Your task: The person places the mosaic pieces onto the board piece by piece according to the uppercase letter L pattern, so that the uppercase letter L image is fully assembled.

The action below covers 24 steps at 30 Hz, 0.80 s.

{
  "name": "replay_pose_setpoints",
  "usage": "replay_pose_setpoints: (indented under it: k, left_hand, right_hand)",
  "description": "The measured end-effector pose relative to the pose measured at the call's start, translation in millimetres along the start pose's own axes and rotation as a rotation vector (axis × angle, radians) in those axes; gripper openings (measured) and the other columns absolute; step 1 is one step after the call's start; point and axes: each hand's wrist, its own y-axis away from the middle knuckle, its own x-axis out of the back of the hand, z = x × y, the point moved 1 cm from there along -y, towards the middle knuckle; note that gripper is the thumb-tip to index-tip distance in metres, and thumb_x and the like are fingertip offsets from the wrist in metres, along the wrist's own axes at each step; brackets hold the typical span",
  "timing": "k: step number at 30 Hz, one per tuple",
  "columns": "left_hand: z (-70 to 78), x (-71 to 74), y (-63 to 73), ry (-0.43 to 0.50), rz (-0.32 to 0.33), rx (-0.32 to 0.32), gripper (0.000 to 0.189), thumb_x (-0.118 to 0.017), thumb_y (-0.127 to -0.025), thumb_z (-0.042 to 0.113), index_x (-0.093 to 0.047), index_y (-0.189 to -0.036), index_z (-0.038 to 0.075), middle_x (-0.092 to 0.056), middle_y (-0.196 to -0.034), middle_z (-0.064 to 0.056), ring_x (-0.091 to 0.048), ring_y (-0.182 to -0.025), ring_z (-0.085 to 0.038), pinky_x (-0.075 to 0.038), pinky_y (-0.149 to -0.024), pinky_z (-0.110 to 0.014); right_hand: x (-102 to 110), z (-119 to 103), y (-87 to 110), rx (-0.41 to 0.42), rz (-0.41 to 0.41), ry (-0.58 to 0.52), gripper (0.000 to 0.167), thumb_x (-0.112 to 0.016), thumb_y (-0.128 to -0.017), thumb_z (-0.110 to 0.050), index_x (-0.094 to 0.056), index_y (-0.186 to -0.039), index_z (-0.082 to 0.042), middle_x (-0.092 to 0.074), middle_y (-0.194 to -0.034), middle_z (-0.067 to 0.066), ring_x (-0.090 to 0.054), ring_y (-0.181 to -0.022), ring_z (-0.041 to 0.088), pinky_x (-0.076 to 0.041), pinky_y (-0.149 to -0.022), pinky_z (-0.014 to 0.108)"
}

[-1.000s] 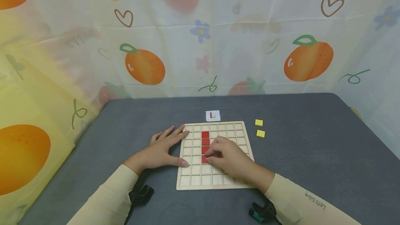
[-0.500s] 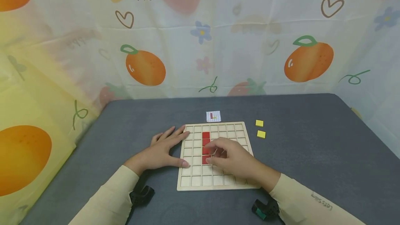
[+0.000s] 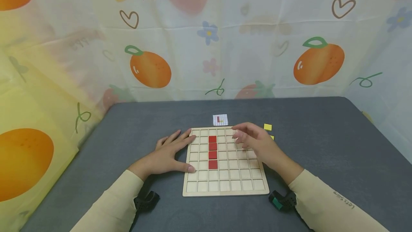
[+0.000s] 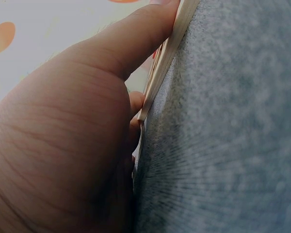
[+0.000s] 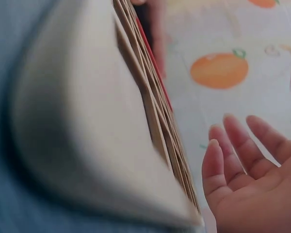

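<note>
A wooden grid board lies on the table, with several red square tiles in one column left of its middle. My left hand rests along the board's left edge, fingers and thumb spread over the rim. In the left wrist view, the thumb presses on that wooden edge. Over the upper right of the grid is my right hand, fingers loosely bent and holding nothing. Its spread fingers also show in the right wrist view. Two yellow square tiles lie just beyond it, the nearer one mostly hidden behind the hand.
A small printed card with a grid pattern lies behind the board's far edge. The dark grey table reaches back to a fruit-patterned cloth. Black wrist-camera mounts hang below both sleeves.
My right hand has let go at the lowest red tile, lifted, and moved right and away toward the yellow tiles. The red column is now uncovered. My left hand has stayed in place.
</note>
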Motion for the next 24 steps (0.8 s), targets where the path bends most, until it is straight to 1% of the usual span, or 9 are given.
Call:
replay_pose_setpoints:
  k: [2, 6, 10, 15, 20, 24]
  left_hand:
    - [0.5, 0.0, 0.1, 0.002, 0.000, 0.000, 0.116, -0.081, -0.084, 0.076, -0.029, -0.175, 0.027, -0.010, -0.182, 0.003, 0.002, -0.165, -0.037, 0.000, -0.119, -0.069]
    - [1.3, -0.1, 0.0, 0.006, -0.002, 0.006, 0.116, -0.081, -0.083, 0.077, -0.030, -0.175, 0.028, -0.010, -0.182, 0.003, 0.002, -0.165, -0.036, 0.001, -0.119, -0.069]
    - [1.3, 0.3, 0.2, 0.009, -0.002, 0.008, 0.115, -0.082, -0.084, 0.075, -0.030, -0.175, 0.027, -0.010, -0.182, 0.002, 0.003, -0.165, -0.037, 0.001, -0.119, -0.069]
    - [1.1, 0.5, -0.3, 0.012, -0.001, 0.004, 0.115, -0.082, -0.084, 0.075, -0.030, -0.175, 0.027, -0.010, -0.182, 0.002, 0.003, -0.165, -0.038, 0.001, -0.119, -0.069]
    - [1.1, 0.8, -0.3, 0.009, -0.002, 0.004, 0.116, -0.081, -0.083, 0.077, -0.030, -0.175, 0.028, -0.011, -0.182, 0.003, 0.002, -0.165, -0.037, 0.001, -0.119, -0.068]
    - [0.7, 0.7, 0.0, 0.011, -0.002, 0.004, 0.116, -0.080, -0.083, 0.077, -0.030, -0.175, 0.028, -0.011, -0.182, 0.003, 0.002, -0.165, -0.037, 0.001, -0.119, -0.069]
  right_hand:
    - [7.5, 1.9, -1.6, 0.003, 0.027, -0.003, 0.042, -0.057, -0.116, -0.025, -0.061, -0.143, 0.006, -0.069, -0.123, 0.020, -0.068, -0.110, 0.043, -0.056, -0.090, 0.041]
    - [22.0, 4.6, -3.7, 0.000, 0.074, -0.020, 0.046, -0.054, -0.117, -0.029, -0.058, -0.145, 0.007, -0.067, -0.124, 0.022, -0.066, -0.111, 0.037, -0.054, -0.092, 0.040]
    - [37.6, 6.6, -3.4, -0.011, 0.123, -0.001, 0.050, -0.050, -0.118, -0.032, -0.054, -0.149, 0.007, -0.065, -0.126, 0.024, -0.065, -0.114, 0.033, -0.053, -0.094, 0.040]
    - [56.0, 11.0, -3.9, -0.018, 0.192, 0.011, 0.055, -0.047, -0.119, -0.036, -0.052, -0.150, 0.008, -0.065, -0.129, 0.027, -0.064, -0.118, 0.035, -0.054, -0.094, 0.037]
    - [72.8, 15.4, -4.0, -0.029, 0.242, 0.027, 0.056, -0.048, -0.118, -0.039, -0.053, -0.150, 0.006, -0.061, -0.134, 0.029, -0.060, -0.125, 0.043, -0.053, -0.097, 0.040]
    - [85.0, 19.0, -1.7, -0.054, 0.279, 0.075, 0.059, -0.050, -0.118, -0.043, -0.052, -0.152, 0.005, -0.059, -0.139, 0.027, -0.057, -0.128, 0.041, -0.050, -0.100, 0.041]
